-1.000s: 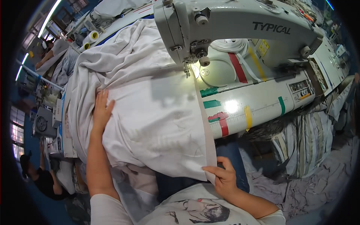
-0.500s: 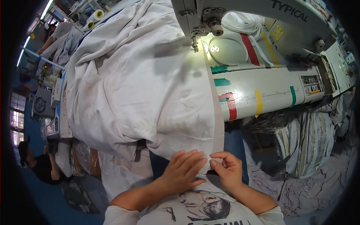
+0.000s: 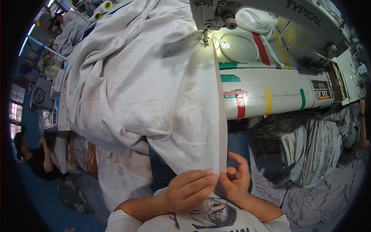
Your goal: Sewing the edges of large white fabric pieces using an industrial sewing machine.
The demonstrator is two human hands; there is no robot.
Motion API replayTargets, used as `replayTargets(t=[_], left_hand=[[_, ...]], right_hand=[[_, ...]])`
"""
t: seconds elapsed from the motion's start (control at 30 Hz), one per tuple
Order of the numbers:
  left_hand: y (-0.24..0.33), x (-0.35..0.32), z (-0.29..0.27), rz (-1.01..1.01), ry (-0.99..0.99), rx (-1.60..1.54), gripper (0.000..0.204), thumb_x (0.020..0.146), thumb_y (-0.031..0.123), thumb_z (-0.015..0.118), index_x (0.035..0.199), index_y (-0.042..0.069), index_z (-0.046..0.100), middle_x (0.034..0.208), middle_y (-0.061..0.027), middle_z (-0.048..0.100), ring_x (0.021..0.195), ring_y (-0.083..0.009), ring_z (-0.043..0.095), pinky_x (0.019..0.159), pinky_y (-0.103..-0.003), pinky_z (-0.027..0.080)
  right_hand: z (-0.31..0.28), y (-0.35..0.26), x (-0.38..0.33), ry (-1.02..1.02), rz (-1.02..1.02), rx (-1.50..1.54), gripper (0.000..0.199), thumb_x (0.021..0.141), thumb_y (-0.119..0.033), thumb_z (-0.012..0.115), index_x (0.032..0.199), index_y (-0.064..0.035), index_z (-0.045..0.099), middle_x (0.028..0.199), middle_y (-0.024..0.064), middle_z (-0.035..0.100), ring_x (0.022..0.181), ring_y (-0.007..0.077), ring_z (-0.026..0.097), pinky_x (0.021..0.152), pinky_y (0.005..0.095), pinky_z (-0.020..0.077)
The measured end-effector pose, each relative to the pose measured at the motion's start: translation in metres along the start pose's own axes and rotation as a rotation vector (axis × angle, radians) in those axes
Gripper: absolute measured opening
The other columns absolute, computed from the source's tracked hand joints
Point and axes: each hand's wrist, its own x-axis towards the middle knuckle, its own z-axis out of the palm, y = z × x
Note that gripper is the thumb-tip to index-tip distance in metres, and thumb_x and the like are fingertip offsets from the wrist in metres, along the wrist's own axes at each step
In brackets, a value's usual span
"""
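A large white cloth (image 3: 154, 92) spreads over the sewing table and hangs toward my lap. Its right edge forms a narrow band (image 3: 222, 131) running straight from under the presser foot (image 3: 206, 40) down to my hands. My left hand (image 3: 192, 190) is closed at the near end of this edge, fingers together over the cloth. Beside it, my right hand (image 3: 235, 181) holds the corner between thumb and bent fingers, its index finger raised. The cloth between the presser foot and my hands looks drawn fairly straight. My left thumb is hidden.
The sewing machine (image 3: 266, 15) stands at the far right, with a coil of white tape (image 3: 255, 21) on its bed (image 3: 270, 83). Striped cloth bundles (image 3: 313, 149) and crumpled grey cloth (image 3: 320, 197) lie at right. Another person (image 3: 36, 158) sits at far left.
Both hands have come closer to my body with the cloth's near corner. My left fingers, earlier spread flat, have closed together; the edge band looks narrower and straighter. The view has shifted slightly.
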Motion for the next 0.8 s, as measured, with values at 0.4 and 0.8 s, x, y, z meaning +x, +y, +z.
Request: replayTargets(t=[0.4,0.8], left_hand=[[-0.003,-0.001,0.017,0.110,-0.022,0.038,0.024,0.074,0.010,0.061,0.095,-0.002,0.063,0.104,-0.0139,0.066,0.098,-0.0265,0.065,0.083,-0.034,0.053],[-0.006,-0.004,0.014,0.106,-0.032,0.080,0.018,0.075,0.010,0.068,0.092,0.002,0.066,0.096,-0.0089,0.068,0.088,-0.0237,0.067,0.072,-0.031,0.054]], right_hand=[[-0.004,-0.009,-0.010,-0.145,-0.182,0.000,0.063,0.089,0.011,0.049,0.143,0.0011,0.020,0.103,0.0177,0.066,0.092,0.0131,0.063,0.075,0.0217,0.0481],[-0.002,-0.026,-0.005,-0.182,-0.073,0.057,0.057,0.093,0.009,0.042,0.144,0.0003,0.018,0.110,0.0191,0.064,0.096,0.0146,0.062,0.082,0.0225,0.0458]])
